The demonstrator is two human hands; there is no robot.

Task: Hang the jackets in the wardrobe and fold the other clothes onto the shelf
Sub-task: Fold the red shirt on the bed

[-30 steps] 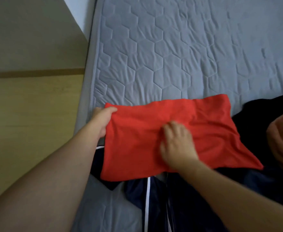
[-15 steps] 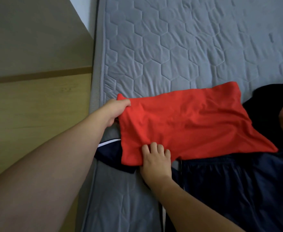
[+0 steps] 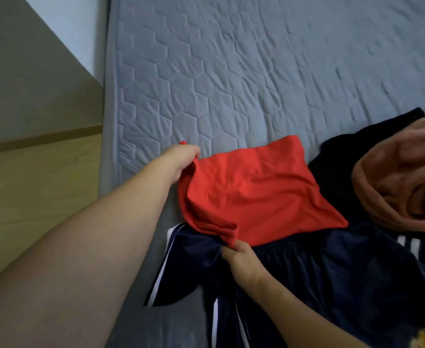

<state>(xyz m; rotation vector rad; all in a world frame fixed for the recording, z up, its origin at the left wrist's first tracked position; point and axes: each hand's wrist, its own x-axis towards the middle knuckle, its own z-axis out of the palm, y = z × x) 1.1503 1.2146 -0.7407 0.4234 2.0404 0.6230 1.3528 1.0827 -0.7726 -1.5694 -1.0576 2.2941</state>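
We see a folded bright red cloth garment (image 3: 256, 194) lying on a grey quilted mattress (image 3: 231, 71), partly on top of dark navy shiny shorts with white stripes (image 3: 319, 277). Our left hand (image 3: 181, 162) pinches the red garment's far left corner and lifts it a little. Our right hand (image 3: 239, 257) pinches its near left corner, which is bunched up. Just to the right lie a black cloth (image 3: 337, 167) and a rumpled brown-orange fleece (image 3: 402, 182). A pale wooden floor (image 3: 35, 187) runs along the left.
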